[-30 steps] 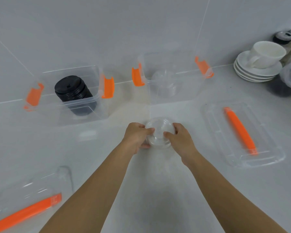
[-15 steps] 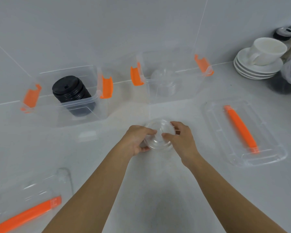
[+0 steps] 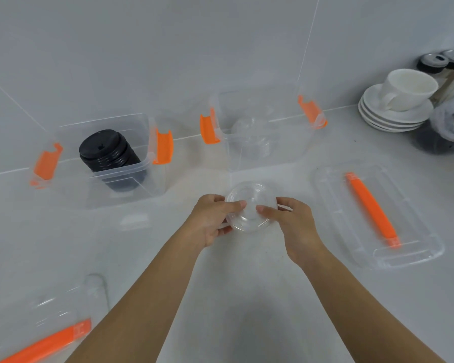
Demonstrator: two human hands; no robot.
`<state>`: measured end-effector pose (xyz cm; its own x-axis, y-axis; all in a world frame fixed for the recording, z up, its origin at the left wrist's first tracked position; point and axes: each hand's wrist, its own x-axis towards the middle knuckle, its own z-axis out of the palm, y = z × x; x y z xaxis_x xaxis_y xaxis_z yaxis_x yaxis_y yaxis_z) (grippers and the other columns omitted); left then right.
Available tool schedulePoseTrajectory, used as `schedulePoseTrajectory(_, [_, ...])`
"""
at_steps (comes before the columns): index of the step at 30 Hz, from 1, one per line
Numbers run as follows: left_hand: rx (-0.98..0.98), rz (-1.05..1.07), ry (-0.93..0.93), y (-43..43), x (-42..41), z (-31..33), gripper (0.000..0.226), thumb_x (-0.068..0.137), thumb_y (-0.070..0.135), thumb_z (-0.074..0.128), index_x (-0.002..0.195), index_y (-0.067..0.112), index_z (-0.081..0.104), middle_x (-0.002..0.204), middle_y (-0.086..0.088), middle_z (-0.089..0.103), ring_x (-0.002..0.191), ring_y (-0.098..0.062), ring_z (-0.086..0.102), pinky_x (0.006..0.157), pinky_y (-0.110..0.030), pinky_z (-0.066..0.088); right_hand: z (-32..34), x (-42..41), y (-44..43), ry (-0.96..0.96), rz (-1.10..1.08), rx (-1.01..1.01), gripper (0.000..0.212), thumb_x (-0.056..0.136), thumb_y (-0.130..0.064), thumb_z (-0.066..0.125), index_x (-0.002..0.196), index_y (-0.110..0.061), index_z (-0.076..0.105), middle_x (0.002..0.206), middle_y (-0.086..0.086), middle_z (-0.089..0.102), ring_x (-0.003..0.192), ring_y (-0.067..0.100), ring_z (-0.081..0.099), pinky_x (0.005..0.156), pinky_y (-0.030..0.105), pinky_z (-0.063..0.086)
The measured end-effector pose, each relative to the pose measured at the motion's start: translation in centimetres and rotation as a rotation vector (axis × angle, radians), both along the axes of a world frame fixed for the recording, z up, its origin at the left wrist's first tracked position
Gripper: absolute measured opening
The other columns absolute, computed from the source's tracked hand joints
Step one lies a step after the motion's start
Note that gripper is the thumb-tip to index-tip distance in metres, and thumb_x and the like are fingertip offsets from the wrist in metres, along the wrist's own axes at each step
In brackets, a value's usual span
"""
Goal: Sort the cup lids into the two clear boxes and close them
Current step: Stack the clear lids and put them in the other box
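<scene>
Nearest, at the lower left, a clear box cover with an orange handle (image 3: 41, 344) lies flat on the pale counter (image 3: 236, 297). Two bare forearms reach forward from the near edge. The left hand (image 3: 211, 221) and right hand (image 3: 291, 224) meet in the middle, each with fingers curled around opposite edges of a clear cup lid (image 3: 250, 206), thumbs pressing on its top. The lid is held just above the counter. To the right lies a second clear cover with an orange handle (image 3: 378, 213). Farther back on the left stands an open clear box with orange clips (image 3: 131, 176), holding a stack of black lids (image 3: 108, 150). Farther back in the middle, another open clear box (image 3: 296, 145) holds clear lids (image 3: 249, 138). At the far right, a white cup (image 3: 406, 87) sits on stacked saucers (image 3: 393, 116).
</scene>
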<state>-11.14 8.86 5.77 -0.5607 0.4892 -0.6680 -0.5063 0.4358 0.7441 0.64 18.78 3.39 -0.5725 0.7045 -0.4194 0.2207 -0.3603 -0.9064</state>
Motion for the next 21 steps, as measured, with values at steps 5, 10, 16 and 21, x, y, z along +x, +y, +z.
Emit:
schedulePoseTrajectory(5, [0.052,-0.012,0.069,0.5,-0.5,1.8,0.034,0.077,0.014,0.075,0.105,0.005,0.059,0.1,-0.007,0.065,0.085,-0.02,0.063,0.071,-0.032,0.053,2.2,-0.3,0.6,0.068,0.049,0.042,0.07,0.053,-0.029,0.078,0.094,0.022,0.052,0.093,0.043,0.052,0.075,0.024,0.048,0.075,0.034,0.037])
schedulePoseTrajectory(10, [0.144,0.01,0.178,2.4,-1.5,4.7,0.041,0.075,0.015,0.076,0.112,0.007,0.06,0.1,-0.005,0.063,0.083,-0.018,0.063,0.067,-0.029,0.051,5.6,-1.5,2.5,0.098,-0.004,0.079,0.026,0.071,-0.005,0.074,0.096,-0.001,0.069,0.103,0.021,0.07,0.098,0.03,0.065,0.089,0.034,0.047])
schedulePoseTrajectory(16, [0.255,0.039,0.272,5.9,-3.8,8.9,0.044,0.074,0.018,0.077,0.114,0.007,0.06,0.112,-0.011,0.065,0.086,-0.018,0.064,0.065,-0.027,0.05,10.5,-4.3,5.9,0.179,-0.02,0.15,0.033,0.076,-0.007,0.072,0.107,-0.002,0.063,0.1,0.01,0.065,0.092,0.024,0.062,0.087,0.038,0.049])
schedulePoseTrajectory(21, [0.286,0.025,0.31,9.2,-6.6,12.0,0.042,0.073,0.017,0.078,0.11,0.006,0.06,0.104,-0.009,0.067,0.087,-0.02,0.065,0.066,-0.029,0.051,13.3,-6.9,9.3,0.189,0.023,0.239,0.033,0.074,-0.013,0.074,0.104,-0.003,0.065,0.106,0.019,0.068,0.1,0.032,0.066,0.095,0.045,0.051])
